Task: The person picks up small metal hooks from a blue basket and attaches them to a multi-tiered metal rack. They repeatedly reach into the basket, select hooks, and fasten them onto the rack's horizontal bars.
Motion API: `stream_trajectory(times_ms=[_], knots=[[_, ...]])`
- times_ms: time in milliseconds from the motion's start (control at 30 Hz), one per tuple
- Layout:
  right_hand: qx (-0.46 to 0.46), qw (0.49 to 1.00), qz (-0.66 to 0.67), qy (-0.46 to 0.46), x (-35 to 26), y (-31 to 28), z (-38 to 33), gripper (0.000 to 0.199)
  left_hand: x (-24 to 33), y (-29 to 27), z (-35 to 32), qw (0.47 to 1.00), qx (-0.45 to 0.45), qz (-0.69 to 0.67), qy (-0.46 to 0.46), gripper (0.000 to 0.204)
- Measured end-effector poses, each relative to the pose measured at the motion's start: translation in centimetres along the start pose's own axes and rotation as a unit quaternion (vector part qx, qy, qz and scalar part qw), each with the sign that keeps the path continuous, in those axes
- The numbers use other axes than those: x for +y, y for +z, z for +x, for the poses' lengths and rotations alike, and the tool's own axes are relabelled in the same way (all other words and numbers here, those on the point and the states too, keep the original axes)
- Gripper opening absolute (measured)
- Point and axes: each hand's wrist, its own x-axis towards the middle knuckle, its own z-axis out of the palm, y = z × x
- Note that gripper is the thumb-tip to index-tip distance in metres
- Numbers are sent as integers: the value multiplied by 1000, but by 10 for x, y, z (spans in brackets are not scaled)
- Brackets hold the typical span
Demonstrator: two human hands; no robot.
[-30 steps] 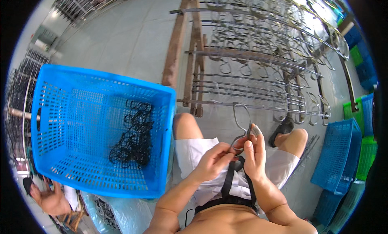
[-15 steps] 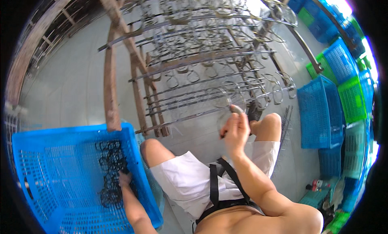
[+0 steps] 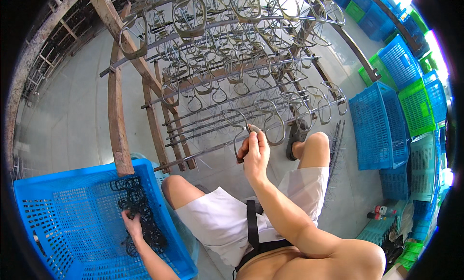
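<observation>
My right hand (image 3: 254, 152) is raised in front of me and pinches a grey loop-shaped piece (image 3: 240, 130) at a lower rod of the metal rack (image 3: 227, 67), where many similar loops hang. My left hand (image 3: 132, 223) reaches down into the blue plastic basket (image 3: 58, 231) at my left. Its fingers rest on a pile of black rings (image 3: 137, 207) lying in the basket; whether they grip one I cannot tell.
The rack leans on wooden posts (image 3: 118, 120) over a grey concrete floor. Stacks of blue crates (image 3: 374, 125) and green crates (image 3: 415, 106) stand at the right. A dark sandal (image 3: 293, 140) sits by my right knee. Small bottles (image 3: 379, 213) lie at lower right.
A second ago both hands worked a loop together over my lap. Since then the left hand has gone down into the basket and the right has lifted the loop to the rack.
</observation>
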Motion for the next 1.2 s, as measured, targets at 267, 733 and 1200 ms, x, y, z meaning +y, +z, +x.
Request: stream_trajectory(times_ms=[267,733,1200], knots=[[-16,999,-32,-14,1,5,-1,26,81,2,-24,986,-15,-163,14,34],[-5,954,-267,-138,10,21,-8,30,106,17,-66,945,-14,-326,36,28],[-74,968,-240,2,-19,8,-4,42,141,-25,-104,836,-105,-537,31,31]])
